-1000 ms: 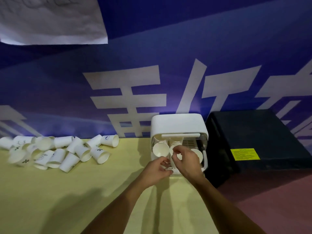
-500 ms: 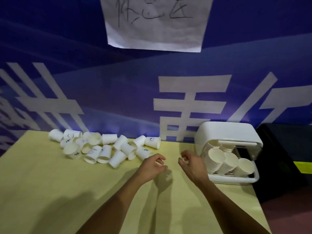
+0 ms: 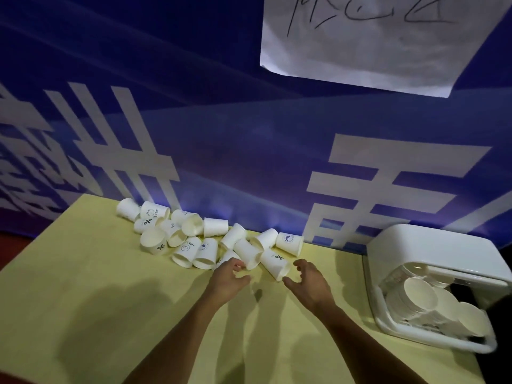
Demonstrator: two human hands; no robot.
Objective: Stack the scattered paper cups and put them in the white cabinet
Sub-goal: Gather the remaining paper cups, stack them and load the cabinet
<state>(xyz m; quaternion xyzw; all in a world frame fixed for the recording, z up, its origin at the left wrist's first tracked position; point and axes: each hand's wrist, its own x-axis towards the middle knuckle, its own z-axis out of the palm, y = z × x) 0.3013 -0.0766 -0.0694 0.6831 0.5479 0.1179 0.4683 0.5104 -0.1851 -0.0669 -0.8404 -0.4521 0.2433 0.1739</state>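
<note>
Several white paper cups (image 3: 194,239) lie scattered on their sides along the back of the yellow table (image 3: 83,300). My left hand (image 3: 228,281) is at the pile's near edge, fingers curled and touching a cup (image 3: 248,253). My right hand (image 3: 307,284) is spread open just right of a lying cup (image 3: 275,263), nothing held. The white cabinet (image 3: 432,253) stands at the table's right end, its front open, with stacks of cups (image 3: 421,293) lying inside.
A blue banner with white characters hangs right behind the table. A white paper sheet (image 3: 374,40) with handwriting is stuck on it above. Bare tabletop lies in front of the cups and to the left.
Both hands have left the cabinet and moved left across the table to the scattered cups. My view has swung left, so the cabinet now sits at the right edge.
</note>
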